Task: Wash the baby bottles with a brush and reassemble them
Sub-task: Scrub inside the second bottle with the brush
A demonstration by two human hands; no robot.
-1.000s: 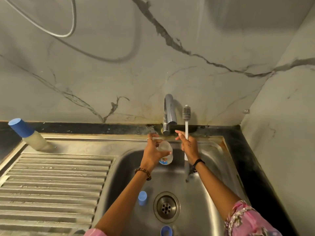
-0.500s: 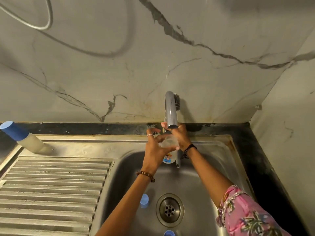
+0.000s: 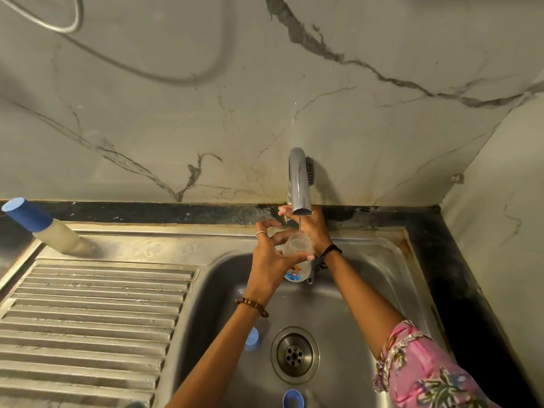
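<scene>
A clear baby bottle with a colourful print near its base is gripped by my left hand, its open mouth up under the faucet. A thin stream of water falls from the spout into it. My right hand is behind the spout and holds the white bottle brush. The brush's grey bristle head sticks up behind the faucet, and its handle end shows below the bottle. A second bottle with a blue cap stands at the back left of the drainboard.
In the steel sink basin, a blue cap lies left of the drain and a blue ring lies at the bottom edge. The ribbed drainboard is on the left. Marble walls close off the back and right.
My right hand carried the brush left, from beside the faucet to behind it. The left hand raised the bottle under the spout, and a thin stream of water now runs.
</scene>
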